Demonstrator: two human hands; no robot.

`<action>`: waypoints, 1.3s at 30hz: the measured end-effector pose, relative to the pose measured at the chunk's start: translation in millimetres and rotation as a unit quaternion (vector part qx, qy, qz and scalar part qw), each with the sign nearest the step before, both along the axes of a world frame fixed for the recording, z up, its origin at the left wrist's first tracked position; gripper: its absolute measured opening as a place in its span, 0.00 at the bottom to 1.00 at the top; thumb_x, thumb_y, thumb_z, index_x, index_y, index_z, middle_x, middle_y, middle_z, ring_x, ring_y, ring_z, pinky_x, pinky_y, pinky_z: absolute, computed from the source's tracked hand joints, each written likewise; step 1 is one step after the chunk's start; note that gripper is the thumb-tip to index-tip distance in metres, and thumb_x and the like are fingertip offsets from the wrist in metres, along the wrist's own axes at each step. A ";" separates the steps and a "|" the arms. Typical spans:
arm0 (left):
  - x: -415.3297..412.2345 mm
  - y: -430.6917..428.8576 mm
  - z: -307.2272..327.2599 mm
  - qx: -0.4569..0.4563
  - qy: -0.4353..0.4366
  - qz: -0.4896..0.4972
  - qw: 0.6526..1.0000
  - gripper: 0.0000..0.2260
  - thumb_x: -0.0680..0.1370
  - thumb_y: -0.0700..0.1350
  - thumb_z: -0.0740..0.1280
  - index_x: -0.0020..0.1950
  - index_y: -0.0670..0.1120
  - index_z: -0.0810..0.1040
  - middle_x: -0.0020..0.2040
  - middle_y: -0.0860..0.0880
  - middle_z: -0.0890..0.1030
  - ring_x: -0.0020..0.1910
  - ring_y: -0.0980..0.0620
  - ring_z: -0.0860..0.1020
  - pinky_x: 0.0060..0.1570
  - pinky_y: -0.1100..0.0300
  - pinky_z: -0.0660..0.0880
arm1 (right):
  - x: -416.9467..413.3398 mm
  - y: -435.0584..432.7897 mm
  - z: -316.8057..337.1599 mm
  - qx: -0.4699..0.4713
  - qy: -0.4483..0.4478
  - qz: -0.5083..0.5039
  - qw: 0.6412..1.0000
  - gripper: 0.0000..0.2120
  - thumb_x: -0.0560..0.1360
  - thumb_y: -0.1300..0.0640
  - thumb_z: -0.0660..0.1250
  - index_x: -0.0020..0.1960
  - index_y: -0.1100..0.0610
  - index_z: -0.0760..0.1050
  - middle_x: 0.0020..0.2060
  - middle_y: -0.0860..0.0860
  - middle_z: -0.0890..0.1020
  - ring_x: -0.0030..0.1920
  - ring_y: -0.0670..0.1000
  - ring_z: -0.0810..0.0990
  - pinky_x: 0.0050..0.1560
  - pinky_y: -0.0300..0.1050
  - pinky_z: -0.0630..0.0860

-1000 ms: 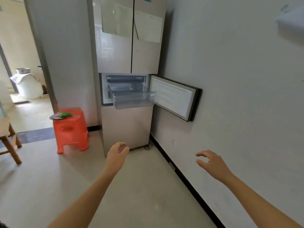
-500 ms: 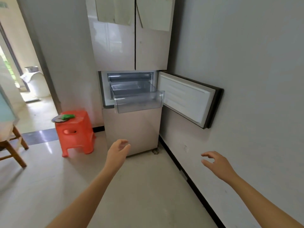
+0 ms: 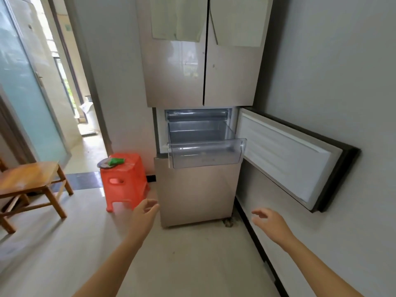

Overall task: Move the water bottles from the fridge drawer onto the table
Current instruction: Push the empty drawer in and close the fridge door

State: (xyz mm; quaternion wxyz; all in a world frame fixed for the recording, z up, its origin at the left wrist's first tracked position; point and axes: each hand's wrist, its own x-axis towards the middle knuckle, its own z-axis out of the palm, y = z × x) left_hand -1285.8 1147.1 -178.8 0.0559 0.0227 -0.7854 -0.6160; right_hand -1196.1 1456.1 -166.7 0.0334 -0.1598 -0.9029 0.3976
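A tall beige fridge stands against the right wall. Its middle door is swung open to the right. A clear plastic drawer is pulled out of that compartment; I see no bottles in it from here. My left hand is held out in front of the fridge's lower panel, fingers relaxed and holding nothing. My right hand is out to the right near the wall, fingers loosely spread, also holding nothing. Both hands are below the drawer and apart from it.
An orange plastic stool with a plate and a green object stands left of the fridge. A wooden stool is at the far left. A doorway with a glass door opens at the back left.
The view has come closer to the fridge, which now looks larger. Both hands stay held out and holding nothing. The wooden stool has come further into view at the left.
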 end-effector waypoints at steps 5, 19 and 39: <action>-57.9 12.9 -13.3 0.001 -0.011 0.004 1.000 0.03 0.76 0.37 0.65 0.46 0.44 0.76 0.40 0.50 0.77 0.40 0.52 0.73 0.43 0.59 0.68 | -60.3 16.6 -7.9 -0.005 -0.005 -0.016 1.000 0.13 0.76 0.60 0.65 0.59 0.60 0.75 0.58 0.55 0.78 0.58 0.52 0.75 0.54 0.38 0.67; -264.8 61.7 -24.5 0.037 -0.029 0.005 0.999 0.04 0.76 0.38 0.64 0.49 0.43 0.77 0.37 0.49 0.75 0.37 0.50 0.70 0.31 0.59 0.65 | -255.0 48.7 1.2 -0.026 -0.043 0.005 0.999 0.12 0.76 0.58 0.64 0.59 0.58 0.75 0.57 0.53 0.77 0.53 0.46 0.73 0.51 0.38 0.67; -398.9 127.0 -51.5 0.191 -0.146 0.143 0.960 0.04 0.77 0.41 0.62 0.48 0.41 0.71 0.35 0.46 0.70 0.29 0.53 0.69 0.25 0.63 0.67 | -455.2 129.1 -33.1 -0.233 -0.071 -0.066 0.968 0.16 0.78 0.53 0.62 0.62 0.59 0.70 0.58 0.57 0.76 0.50 0.52 0.73 0.48 0.43 0.70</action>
